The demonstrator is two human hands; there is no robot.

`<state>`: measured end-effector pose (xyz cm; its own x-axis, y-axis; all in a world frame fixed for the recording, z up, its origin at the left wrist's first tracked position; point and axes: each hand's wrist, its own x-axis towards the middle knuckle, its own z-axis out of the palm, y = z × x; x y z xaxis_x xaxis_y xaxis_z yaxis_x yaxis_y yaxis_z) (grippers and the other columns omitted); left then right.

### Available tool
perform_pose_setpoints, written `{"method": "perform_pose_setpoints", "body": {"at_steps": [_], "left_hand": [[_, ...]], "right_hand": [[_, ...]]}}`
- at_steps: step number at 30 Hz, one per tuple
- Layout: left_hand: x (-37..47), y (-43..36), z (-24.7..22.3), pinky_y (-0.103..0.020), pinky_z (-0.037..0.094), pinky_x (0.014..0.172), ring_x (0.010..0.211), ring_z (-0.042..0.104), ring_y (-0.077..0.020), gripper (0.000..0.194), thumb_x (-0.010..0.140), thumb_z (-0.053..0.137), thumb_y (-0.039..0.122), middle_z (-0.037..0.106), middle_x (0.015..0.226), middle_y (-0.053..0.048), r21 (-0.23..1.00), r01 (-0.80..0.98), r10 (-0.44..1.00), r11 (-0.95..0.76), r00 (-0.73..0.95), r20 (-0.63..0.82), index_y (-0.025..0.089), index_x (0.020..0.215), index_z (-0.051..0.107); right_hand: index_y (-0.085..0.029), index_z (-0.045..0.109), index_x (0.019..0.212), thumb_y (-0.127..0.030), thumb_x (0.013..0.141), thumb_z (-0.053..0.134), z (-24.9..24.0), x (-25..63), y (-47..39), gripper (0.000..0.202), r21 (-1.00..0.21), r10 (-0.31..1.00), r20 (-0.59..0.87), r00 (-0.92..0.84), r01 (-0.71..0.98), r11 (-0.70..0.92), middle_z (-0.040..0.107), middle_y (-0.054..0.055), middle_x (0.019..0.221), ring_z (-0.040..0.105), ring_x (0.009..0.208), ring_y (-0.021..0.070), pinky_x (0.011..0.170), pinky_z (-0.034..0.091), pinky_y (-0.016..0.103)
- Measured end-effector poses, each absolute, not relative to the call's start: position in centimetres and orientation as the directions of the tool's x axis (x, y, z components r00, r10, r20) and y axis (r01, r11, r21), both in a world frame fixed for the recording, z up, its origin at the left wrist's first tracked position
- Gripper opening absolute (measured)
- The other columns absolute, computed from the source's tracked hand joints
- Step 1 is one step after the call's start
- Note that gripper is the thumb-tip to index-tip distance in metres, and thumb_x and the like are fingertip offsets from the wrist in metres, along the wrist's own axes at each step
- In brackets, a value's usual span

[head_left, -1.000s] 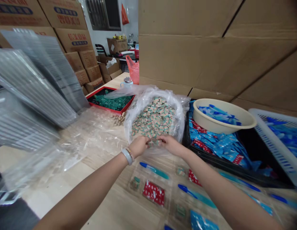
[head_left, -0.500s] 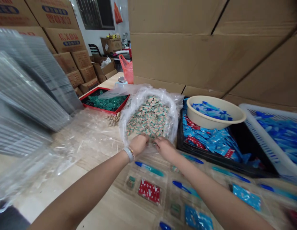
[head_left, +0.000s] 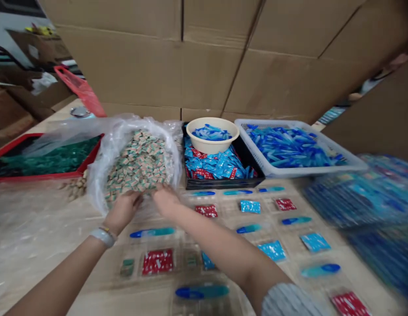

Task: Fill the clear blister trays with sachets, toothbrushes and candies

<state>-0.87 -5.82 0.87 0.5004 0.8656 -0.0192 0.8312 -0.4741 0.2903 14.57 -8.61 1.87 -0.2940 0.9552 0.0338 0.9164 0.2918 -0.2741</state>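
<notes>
Left hand and right hand, at the near edge of the plastic-lined container of small wrapped pieces on the desk; fingers curled (whether gripping a piece cannot be told).

Pale wooden table — black tray, red-rimmed tray, white basket on top

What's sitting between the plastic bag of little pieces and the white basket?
A black tray of blue and red packets, with a cream bowl of blue items over its far end, as the head view shows.
</notes>
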Motion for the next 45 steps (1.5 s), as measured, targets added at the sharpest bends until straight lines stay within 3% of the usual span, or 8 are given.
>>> {"method": "perform_pose_setpoints", "body": {"at_steps": [5, 8, 11, 15, 25, 34, 41, 45], "left_hand": [[-0.6, -5.7, 1.5, -0.029, 0.04, 0.074, 0.081, 0.056, -0.0217, 0.027, 0.073, 0.04, 0.029, 0.063, 0.085, -0.009, 0.304, 0.884, 0.92, -0.355, 0.388, -0.054, 0.016, 0.081, 0.061], [-0.6, -5.2, 1.6, -0.027, 0.041, 0.065, 0.073, 0.057, -0.0215, 0.026, 0.068, 0.045, 0.035, 0.062, 0.071, -0.006, 0.448, 0.88, 0.981, -0.156, 0.19, -0.03, 0.016, 0.077, 0.061], [0.5, -5.6, 2.4, -0.025, 0.04, 0.056, 0.057, 0.053, -0.0158, 0.027, 0.062, 0.053, 0.038, 0.056, 0.057, -0.001, 0.727, 0.679, 0.989, 0.101, 0.008, -0.145, 0.013, 0.072, 0.058], [4.0, -9.7, 4.8, -0.022, 0.041, 0.056, 0.055, 0.048, -0.0096, 0.032, 0.054, 0.061, 0.04, 0.053, 0.059, 0.001, 0.929, 0.335, 0.962, 0.157, 0.162, -0.221, 0.012, 0.069, 0.056], [4.4, -27.9, 6.7, -0.022, 0.041, 0.061, 0.067, 0.053, -0.0125, 0.02, 0.072, 0.05, 0.029, 0.061, 0.073, -0.002, 0.816, 0.576, 0.78, -0.045, 0.53, -0.332, 0.015, 0.08, 0.061], [13.7, -34.8, 5.1, -0.024, 0.04, 0.073, 0.079, 0.053, -0.0144, 0.018, 0.077, 0.046, 0.022, 0.061, 0.085, -0.003, 0.814, 0.465, 0.626, -0.347, 0.761, -0.168, 0.018, 0.085, 0.06], [16.4, -37.5, 3.5, -0.026, 0.039, 0.075, 0.084, 0.051, -0.0156, 0.014, 0.078, 0.043, 0.016, 0.057, 0.089, -0.004, 0.595, 0.568, 0.586, -0.568, 0.787, -0.193, 0.018, 0.086, 0.055], [16.3, -37.8, 3.2, -0.026, 0.039, 0.074, 0.084, 0.049, -0.0154, 0.015, 0.08, 0.039, 0.014, 0.055, 0.086, -0.004, 0.484, 0.552, 0.536, -0.679, 0.823, -0.187, 0.017, 0.08, 0.054]], "right_hand": [[-0.014, 0.058, 0.088, -0.012, 0.076, 0.04, 2.5, 14.7, -9.2, 0.022, -0.441, 0.962, 0.124, -0.244, 0.855, 0.274, 0.058, 0.011, 0.093, 0.051, 0.087, 0.0202, 0.073, 0.04, 0.031], [-0.014, 0.058, 0.083, -0.017, 0.074, 0.046, 3.2, 16.9, -9.5, 0.014, -0.605, 0.985, 0.117, -0.124, 0.778, 0.169, 0.06, 0.006, 0.083, 0.053, 0.075, 0.0155, 0.067, 0.041, 0.026], [-0.013, 0.057, 0.078, -0.018, 0.072, 0.05, 4.3, 21.8, -11.1, 0.011, -0.779, 0.996, 0.079, 0.029, 0.626, 0.043, 0.059, 0.003, 0.073, 0.052, 0.065, 0.0115, 0.06, 0.04, 0.023], [-0.015, 0.053, 0.069, -0.027, 0.066, 0.058, 5.7, 30.0, -16.7, 0.013, -0.973, 0.989, 0.007, 0.147, 0.228, -0.027, 0.053, -0.003, 0.059, 0.046, 0.054, 0.0084, 0.054, 0.038, 0.022], [-0.02, 0.055, 0.067, -0.037, 0.057, 0.068, 4.2, 35.8, -35.1, 0.024, -0.946, 0.887, -0.32, 0.332, -0.061, -0.319, 0.05, -0.003, 0.057, 0.045, 0.053, 0.0095, 0.054, 0.036, 0.024], [-0.018, 0.057, 0.067, -0.036, 0.057, 0.069, 6.3, 37.5, -41.6, 0.024, -0.951, 0.851, -0.309, 0.424, -0.118, -0.286, 0.05, -0.003, 0.06, 0.043, 0.056, 0.0082, 0.058, 0.034, 0.023], [-0.018, 0.055, 0.07, -0.036, 0.06, 0.067, 5.8, 39.3, -44.7, 0.023, -0.953, 0.852, -0.298, 0.43, -0.09, -0.288, 0.049, -0.004, 0.059, 0.044, 0.056, 0.008, 0.056, 0.034, 0.022], [-0.018, 0.054, 0.074, -0.034, 0.066, 0.061, 5.2, 39.1, -42.4, 0.019, -0.965, 0.925, -0.23, 0.303, 0.052, -0.257, 0.049, -0.004, 0.063, 0.045, 0.059, 0.0088, 0.058, 0.036, 0.022]]}}
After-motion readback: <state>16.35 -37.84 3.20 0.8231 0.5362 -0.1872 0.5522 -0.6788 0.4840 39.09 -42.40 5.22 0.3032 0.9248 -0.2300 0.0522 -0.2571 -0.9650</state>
